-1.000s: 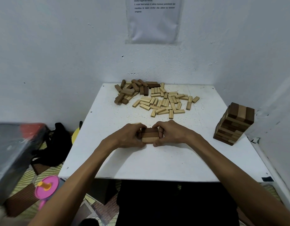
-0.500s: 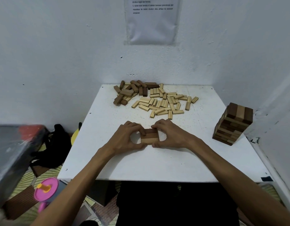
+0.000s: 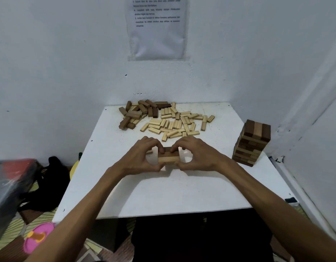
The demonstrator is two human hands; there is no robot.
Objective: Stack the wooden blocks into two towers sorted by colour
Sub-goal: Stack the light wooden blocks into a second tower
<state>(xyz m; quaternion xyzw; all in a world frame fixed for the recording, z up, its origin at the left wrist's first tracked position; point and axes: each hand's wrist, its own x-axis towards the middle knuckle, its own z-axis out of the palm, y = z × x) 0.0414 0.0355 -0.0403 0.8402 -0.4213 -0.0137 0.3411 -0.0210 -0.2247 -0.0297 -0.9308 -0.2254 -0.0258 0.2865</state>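
Left hand (image 3: 139, 157) and right hand (image 3: 198, 157) each pinch the block stack (image 3: 168, 159) (maybe two layers), long axis running left-right

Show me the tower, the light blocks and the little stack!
tower (image 3: 256, 129), head view, its top layer.
light blocks (image 3: 175, 124), head view, middle of the pile.
little stack (image 3: 168, 159), head view, its light front face.

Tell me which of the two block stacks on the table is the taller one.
The mixed-colour tower at far right, many layers high and untouched; the low stack sits pinched between the left hand and right hand.
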